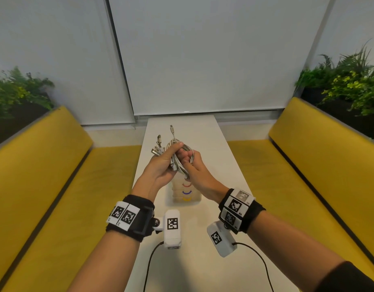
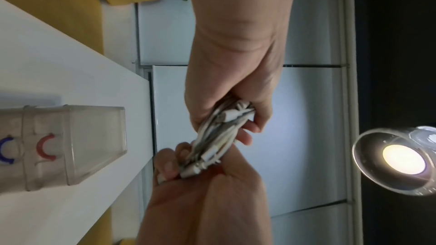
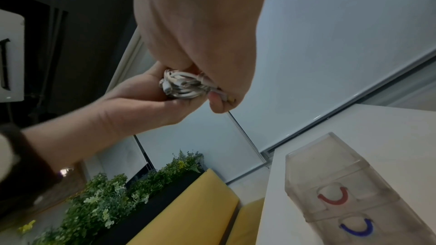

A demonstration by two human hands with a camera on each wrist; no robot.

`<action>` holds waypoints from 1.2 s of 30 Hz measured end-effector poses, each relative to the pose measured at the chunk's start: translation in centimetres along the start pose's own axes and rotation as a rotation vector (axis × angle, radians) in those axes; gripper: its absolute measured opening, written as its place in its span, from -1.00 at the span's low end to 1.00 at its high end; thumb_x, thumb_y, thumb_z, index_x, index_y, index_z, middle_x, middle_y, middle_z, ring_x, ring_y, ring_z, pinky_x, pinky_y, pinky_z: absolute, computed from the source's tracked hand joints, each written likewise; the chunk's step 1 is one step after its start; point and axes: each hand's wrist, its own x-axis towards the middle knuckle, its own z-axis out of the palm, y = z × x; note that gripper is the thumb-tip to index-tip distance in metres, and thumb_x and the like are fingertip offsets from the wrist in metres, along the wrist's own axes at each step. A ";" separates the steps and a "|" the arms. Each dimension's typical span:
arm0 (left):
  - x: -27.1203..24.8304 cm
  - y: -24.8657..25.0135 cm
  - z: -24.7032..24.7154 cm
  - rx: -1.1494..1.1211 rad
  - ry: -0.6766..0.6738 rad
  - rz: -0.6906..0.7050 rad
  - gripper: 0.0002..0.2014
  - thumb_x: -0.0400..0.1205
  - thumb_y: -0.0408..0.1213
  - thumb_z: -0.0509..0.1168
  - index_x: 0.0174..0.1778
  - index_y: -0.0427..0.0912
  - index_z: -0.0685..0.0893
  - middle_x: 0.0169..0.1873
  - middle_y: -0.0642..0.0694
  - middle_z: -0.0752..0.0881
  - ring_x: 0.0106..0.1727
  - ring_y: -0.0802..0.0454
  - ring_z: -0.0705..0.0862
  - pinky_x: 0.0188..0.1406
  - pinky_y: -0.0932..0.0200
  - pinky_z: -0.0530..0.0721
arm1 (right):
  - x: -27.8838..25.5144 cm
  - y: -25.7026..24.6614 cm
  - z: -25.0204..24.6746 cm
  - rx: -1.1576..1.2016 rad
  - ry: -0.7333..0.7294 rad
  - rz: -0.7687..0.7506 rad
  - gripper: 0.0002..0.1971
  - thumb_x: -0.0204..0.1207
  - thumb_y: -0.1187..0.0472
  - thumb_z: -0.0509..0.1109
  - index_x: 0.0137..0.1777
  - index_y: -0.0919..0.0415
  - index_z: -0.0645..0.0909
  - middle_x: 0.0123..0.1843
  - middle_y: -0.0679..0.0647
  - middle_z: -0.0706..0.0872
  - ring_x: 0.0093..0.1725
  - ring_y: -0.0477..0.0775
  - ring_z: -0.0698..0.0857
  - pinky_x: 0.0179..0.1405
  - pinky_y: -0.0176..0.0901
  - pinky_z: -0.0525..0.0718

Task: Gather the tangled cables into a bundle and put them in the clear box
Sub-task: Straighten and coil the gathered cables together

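A bundle of white cables (image 1: 179, 158) is held in the air above the white table (image 1: 215, 144) by both hands. My left hand (image 1: 162, 164) grips the coil from the left, thumb across the top, with several plug ends sticking up past its fingers. My right hand (image 1: 195, 165) pinches the coil's right side. In the left wrist view, curled fingers (image 2: 250, 128) wrap the cables (image 2: 219, 133). The right wrist view shows the cables (image 3: 183, 85) clasped between both hands. The clear box (image 1: 186, 194), a stack of drawers with red, blue and yellow handles, stands on the table just below the hands.
Yellow benches (image 1: 55, 186) (image 1: 308, 175) run along both sides of the narrow table. Plants (image 1: 17, 91) (image 1: 350, 81) sit behind the backrests. White blinds (image 1: 203, 60) close off the far end. Black wrist-camera leads (image 1: 149, 264) hang over the near table.
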 end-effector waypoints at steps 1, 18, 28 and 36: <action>0.1 -0.1 0.1 0.009 0.028 -0.005 -0.85 0.57 -0.39 0.49 -0.28 -0.35 0.72 -0.43 -0.28 0.80 -0.37 -0.02 0.84 -0.30 0.12 0.83 | 0.1 0.2 0.0 -0.011 0.004 -0.010 -0.69 0.80 0.15 0.04 0.49 0.19 0.21 0.01 -0.12 0.49 -0.24 -0.26 0.50 -0.36 -0.43 0.53; 0.5 -5.5 0.6 0.509 0.134 0.287 -0.69 0.77 0.06 0.18 0.32 -0.03 0.56 0.11 -0.03 0.79 0.19 0.08 0.74 0.05 0.19 0.68 | 2.3 3.2 -0.8 -0.215 0.280 -0.103 -0.59 0.75 0.20 0.04 0.55 0.27 0.13 0.48 0.18 0.32 0.55 0.11 0.34 0.59 0.16 0.37; 1.0 -5.7 -1.6 0.518 0.190 0.421 -0.79 0.84 -0.11 0.07 0.01 0.08 0.60 -0.10 0.06 0.78 -0.05 0.14 0.76 -0.19 0.40 0.66 | 0.0 4.2 -0.4 0.201 0.014 0.138 -0.53 0.65 -0.05 0.26 0.46 0.09 0.25 0.32 0.17 0.59 0.16 0.02 0.68 0.15 0.07 0.70; 1.0 -5.9 -6.9 0.646 0.135 0.266 -0.72 0.84 -0.08 0.07 -0.03 -0.11 0.62 -0.35 0.05 0.62 -0.41 0.20 0.56 -0.55 0.38 0.47 | 0.3 7.9 -3.8 0.347 0.129 0.474 -0.53 0.70 -0.11 0.10 0.11 0.23 0.71 -0.20 0.08 0.69 -0.24 0.04 0.65 -0.16 -0.09 0.61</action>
